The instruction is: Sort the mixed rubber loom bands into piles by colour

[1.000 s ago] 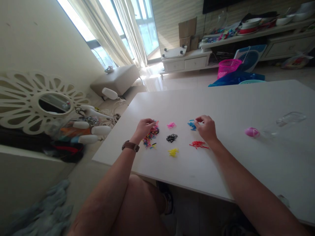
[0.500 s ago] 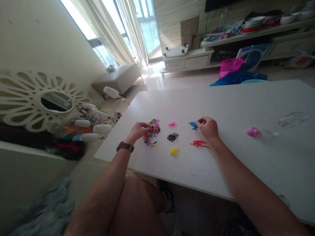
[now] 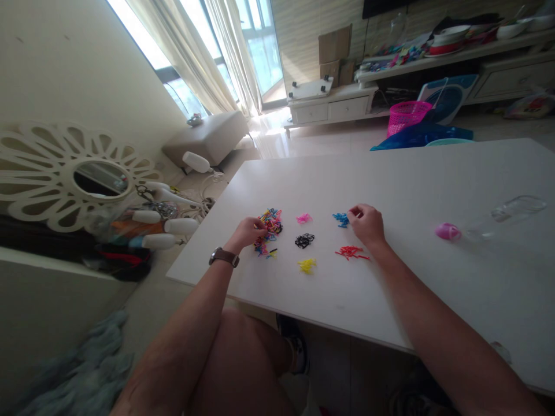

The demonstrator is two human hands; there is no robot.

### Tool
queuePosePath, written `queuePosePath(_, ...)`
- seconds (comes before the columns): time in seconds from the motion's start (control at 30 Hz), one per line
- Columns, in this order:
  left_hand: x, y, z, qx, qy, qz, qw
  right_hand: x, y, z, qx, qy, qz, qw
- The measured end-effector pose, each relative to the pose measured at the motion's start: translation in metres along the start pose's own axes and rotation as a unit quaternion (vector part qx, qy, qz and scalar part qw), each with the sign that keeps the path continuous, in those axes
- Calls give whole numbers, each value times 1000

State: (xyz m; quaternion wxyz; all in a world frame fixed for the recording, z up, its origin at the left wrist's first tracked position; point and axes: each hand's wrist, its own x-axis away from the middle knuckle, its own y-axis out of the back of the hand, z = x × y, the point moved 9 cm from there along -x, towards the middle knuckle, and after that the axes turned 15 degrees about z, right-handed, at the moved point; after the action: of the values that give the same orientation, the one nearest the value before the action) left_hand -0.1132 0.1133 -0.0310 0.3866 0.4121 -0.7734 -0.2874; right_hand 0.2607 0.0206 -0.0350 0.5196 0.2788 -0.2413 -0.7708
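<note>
My left hand [image 3: 248, 233] reaches into the left edge of a mixed heap of small coloured rubber bands [image 3: 272, 222]. Its fingers are pinched together at the heap; what they hold is too small to tell. Beside a little blue pile of bands [image 3: 340, 219], my right hand [image 3: 367, 223] has its thumb and fingertips closed, and anything between them is hidden. Between the hands lie a pink pile [image 3: 304, 218], a black pile [image 3: 304, 241] and a yellow pile [image 3: 307, 266]. A red pile [image 3: 352, 252] rests just below my right hand.
On the right of the white table [image 3: 286, 179] lie a purple-pink rounded object [image 3: 447, 231] and a clear bottle-like container [image 3: 518, 208]. A lamp with white shades [image 3: 180, 227] stands past the left edge. Beyond the far edge is a pink basket [image 3: 407, 118].
My left hand has shifted slightly right and down at the mixed heap. My right hand stays almost still beside the blue pile, and the sorted piles look the same.
</note>
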Motion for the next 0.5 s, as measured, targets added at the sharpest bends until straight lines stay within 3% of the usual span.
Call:
queuePosePath(0.13,0,-1,-6,-7,-25,-7,1000,0,0,2,1,-1,4,1000)
queuePosePath(0.27,-2,-4,-1,7,2,12,1000,0,0,3,0,0,3,1000)
queuePosePath(0.5,3,19,1,66,-55,-55,995,0,-1,3,2,11,0,1000)
